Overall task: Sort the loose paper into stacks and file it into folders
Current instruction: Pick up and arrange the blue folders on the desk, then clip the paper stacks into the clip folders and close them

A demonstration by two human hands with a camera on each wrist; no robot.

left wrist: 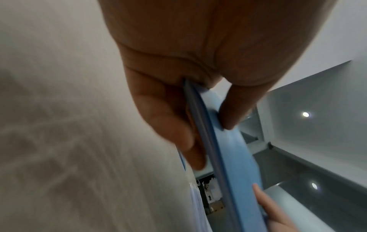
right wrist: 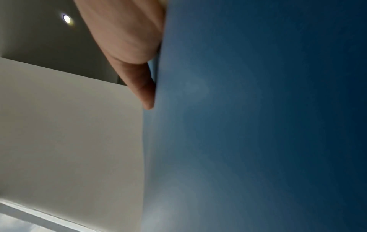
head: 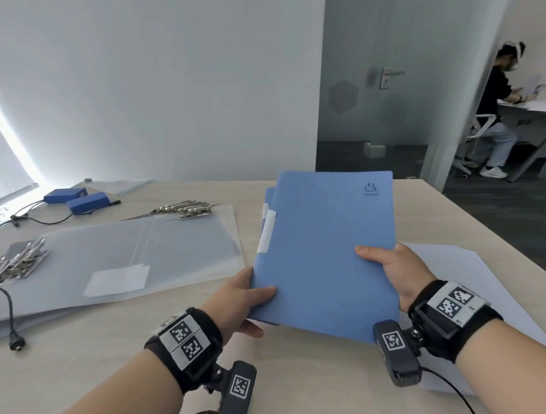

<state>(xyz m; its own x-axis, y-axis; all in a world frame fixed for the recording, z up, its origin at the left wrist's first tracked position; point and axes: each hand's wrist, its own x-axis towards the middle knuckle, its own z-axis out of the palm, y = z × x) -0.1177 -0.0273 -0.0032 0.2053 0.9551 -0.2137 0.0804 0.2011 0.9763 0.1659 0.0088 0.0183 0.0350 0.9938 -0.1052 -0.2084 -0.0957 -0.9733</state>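
Observation:
A blue paper folder (head: 326, 248) is held up, tilted, above the table in both hands. My left hand (head: 241, 298) pinches its lower left edge, thumb on the cover and fingers underneath. My right hand (head: 392, 268) grips the right edge the same way. In the left wrist view the blue folder (left wrist: 232, 150) runs edge-on between thumb and fingers. The right wrist view is mostly filled by the blue folder (right wrist: 258, 125) with my thumb against it. More blue folders and a white slip (head: 266, 231) show behind its left edge. White loose paper (head: 478, 294) lies on the table under my right hand.
Translucent plastic folders (head: 126, 262) lie open at the left, with metal clips (head: 183, 208) behind them and more clips (head: 18, 261) at the far left. Blue boxes (head: 75, 198) and black cables (head: 10, 315) sit at the left edge. A person sits at a far desk at the right.

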